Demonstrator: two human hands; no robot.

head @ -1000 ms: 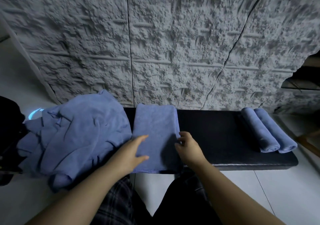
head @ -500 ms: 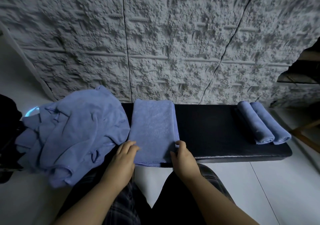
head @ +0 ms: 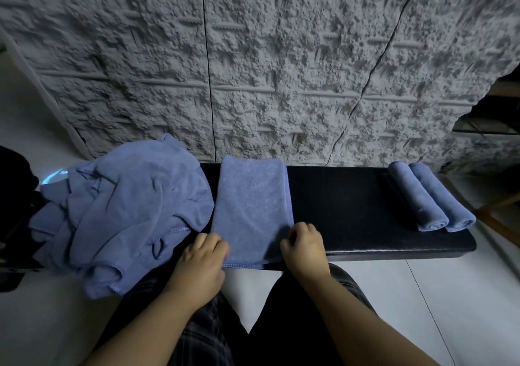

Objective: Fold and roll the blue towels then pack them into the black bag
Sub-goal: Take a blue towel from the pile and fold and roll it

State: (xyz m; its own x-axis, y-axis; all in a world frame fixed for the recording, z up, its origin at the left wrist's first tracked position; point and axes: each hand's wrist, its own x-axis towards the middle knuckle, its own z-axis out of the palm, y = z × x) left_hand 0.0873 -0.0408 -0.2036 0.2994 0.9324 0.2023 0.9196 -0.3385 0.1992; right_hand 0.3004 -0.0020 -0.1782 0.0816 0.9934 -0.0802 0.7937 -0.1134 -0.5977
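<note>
Against the textured wall, while both hands, left hand point(head: 201, 261) and right hand point(head: 305, 249), are pinching the folded towel's point(head: 250, 211) near corners on the black bench point(head: 351, 205), be rolling tightly and evenly.

rolled towels point(head: 430, 199): 2, side by side at the right end of the bench
folded flat towel point(head: 251, 213): just 1
loose towel pile point(head: 121, 213): 1 heap, can't really tell how many are in there
bench point(head: 351, 205): 1
hands: 2, left hand point(head: 201, 264) and right hand point(head: 305, 249)
</note>
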